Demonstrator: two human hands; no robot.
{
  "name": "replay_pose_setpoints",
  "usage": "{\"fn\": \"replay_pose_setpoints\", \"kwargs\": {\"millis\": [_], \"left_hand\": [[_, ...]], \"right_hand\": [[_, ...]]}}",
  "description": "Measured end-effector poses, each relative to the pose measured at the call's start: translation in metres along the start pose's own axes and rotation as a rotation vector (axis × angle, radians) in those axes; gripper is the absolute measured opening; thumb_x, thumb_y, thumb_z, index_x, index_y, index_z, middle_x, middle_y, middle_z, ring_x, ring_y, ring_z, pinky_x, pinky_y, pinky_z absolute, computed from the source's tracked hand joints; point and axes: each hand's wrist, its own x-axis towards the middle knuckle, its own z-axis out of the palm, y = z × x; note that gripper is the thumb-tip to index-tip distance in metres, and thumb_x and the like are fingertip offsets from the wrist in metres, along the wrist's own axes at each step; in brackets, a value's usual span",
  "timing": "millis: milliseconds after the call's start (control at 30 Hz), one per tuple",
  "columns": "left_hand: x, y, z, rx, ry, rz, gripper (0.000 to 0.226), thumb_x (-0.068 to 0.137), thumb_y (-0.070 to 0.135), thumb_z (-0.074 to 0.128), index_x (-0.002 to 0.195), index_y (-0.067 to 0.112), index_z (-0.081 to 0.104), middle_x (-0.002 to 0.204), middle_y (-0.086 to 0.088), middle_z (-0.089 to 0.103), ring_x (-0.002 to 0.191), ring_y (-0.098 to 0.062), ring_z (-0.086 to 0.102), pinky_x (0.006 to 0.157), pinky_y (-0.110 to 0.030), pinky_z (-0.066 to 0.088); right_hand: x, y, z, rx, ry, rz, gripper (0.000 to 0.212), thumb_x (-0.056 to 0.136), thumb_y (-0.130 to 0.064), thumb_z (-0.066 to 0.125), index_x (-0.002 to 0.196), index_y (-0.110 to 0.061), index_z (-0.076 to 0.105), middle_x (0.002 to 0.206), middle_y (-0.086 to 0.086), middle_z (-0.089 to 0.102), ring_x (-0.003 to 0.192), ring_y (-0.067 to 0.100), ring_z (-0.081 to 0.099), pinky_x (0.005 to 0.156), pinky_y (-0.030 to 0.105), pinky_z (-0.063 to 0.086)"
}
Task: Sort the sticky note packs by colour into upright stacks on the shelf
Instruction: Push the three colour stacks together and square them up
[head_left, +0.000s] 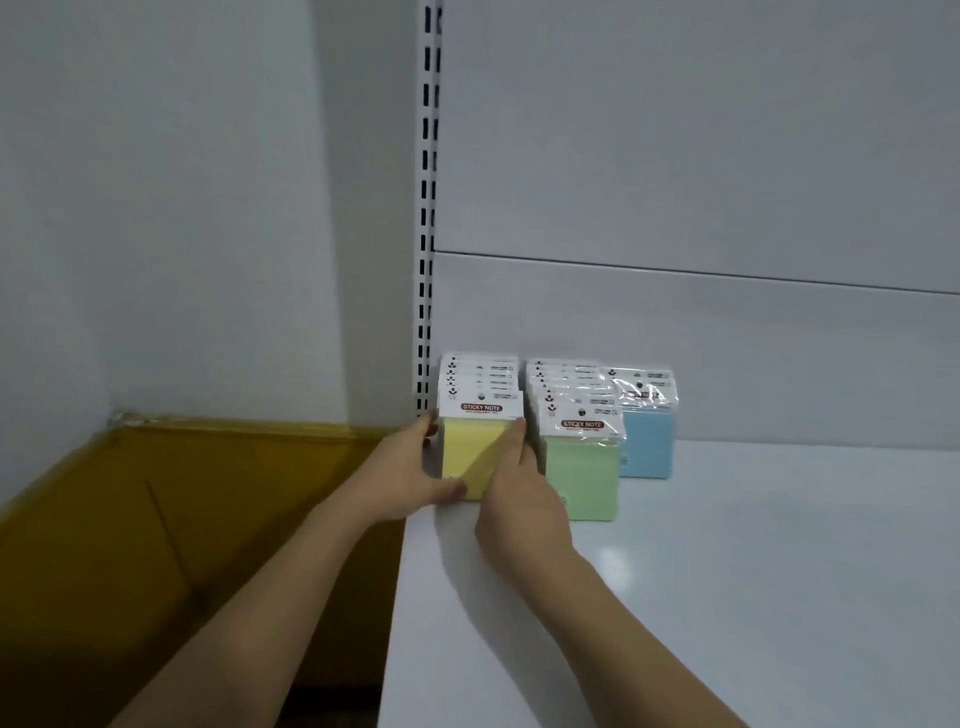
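Three upright rows of sticky note packs stand on the white shelf near its back left corner. The yellow stack is leftmost, the green stack in the middle, the blue stack on the right, further back. My left hand grips the yellow stack's left side, thumb across the lower front of the front pack. My right hand presses with straight fingers against the yellow stack's right side, in the gap beside the green stack.
A slotted white upright runs up the back panel just behind the yellow stack. Left of the shelf edge lies a brown cardboard box, lower down. A white wall stands behind it.
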Motion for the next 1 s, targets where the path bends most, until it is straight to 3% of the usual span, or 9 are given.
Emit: {"fn": "replay_pose_setpoints", "kwargs": {"millis": [100,233,433,733,867,1000], "left_hand": [[0.006,-0.006,0.002,-0.036,-0.026,0.023,0.091,0.065,0.043,0.082,0.143,0.029,0.036,0.138,0.01,0.052,0.124,-0.009,0.049,0.106,-0.039,0.041],[0.003,-0.009,0.01,-0.061,0.035,0.047,0.075,0.075,0.036,0.077,0.14,0.031,0.04,0.134,0.011,0.055,0.122,-0.009,0.051,0.103,-0.034,0.043],[0.002,-0.008,0.013,0.018,0.154,0.062,0.061,0.077,0.036,0.076,0.132,0.032,0.049,0.123,0.009,0.064,0.112,-0.012,0.059,0.095,-0.036,0.05],[0.003,0.004,0.016,0.218,0.302,0.023,0.057,0.078,0.045,0.071,0.129,0.031,0.049,0.114,0.006,0.068,0.101,-0.022,0.064,0.081,-0.037,0.054],[0.001,0.011,0.019,0.219,0.288,-0.026,0.057,0.08,0.043,0.069,0.131,0.031,0.047,0.114,0.004,0.067,0.099,-0.022,0.063,0.078,-0.035,0.054],[0.001,0.015,0.02,0.201,0.267,-0.086,0.048,0.082,0.037,0.067,0.125,0.027,0.049,0.11,0.001,0.066,0.092,-0.021,0.061,0.075,-0.035,0.054]], "right_hand": [[0.004,-0.003,0.002,-0.101,0.049,-0.015,0.088,0.092,-0.007,0.05,0.149,-0.007,-0.017,0.148,0.015,0.027,0.114,0.03,0.055,0.086,0.037,0.046],[0.011,-0.003,0.004,-0.222,0.059,-0.041,0.086,0.09,-0.002,0.052,0.151,-0.009,-0.008,0.138,0.017,0.036,0.104,0.029,0.06,0.076,0.035,0.049],[0.02,-0.009,0.004,-0.282,0.136,-0.046,0.072,0.091,-0.003,0.048,0.149,-0.004,0.005,0.123,0.015,0.047,0.094,0.027,0.064,0.061,0.031,0.04],[0.027,-0.007,0.0,-0.262,0.165,-0.045,0.062,0.091,0.0,0.044,0.145,-0.006,0.014,0.117,0.015,0.055,0.099,0.031,0.063,0.067,0.033,0.042],[0.023,-0.009,-0.008,-0.188,0.129,-0.036,0.064,0.09,-0.001,0.047,0.145,-0.009,0.015,0.119,0.015,0.055,0.104,0.032,0.061,0.075,0.035,0.045],[0.011,0.0,-0.028,-0.086,0.194,-0.144,0.064,0.089,-0.01,0.05,0.146,-0.014,0.019,0.124,0.011,0.052,0.1,0.034,0.059,0.071,0.035,0.04]]}}
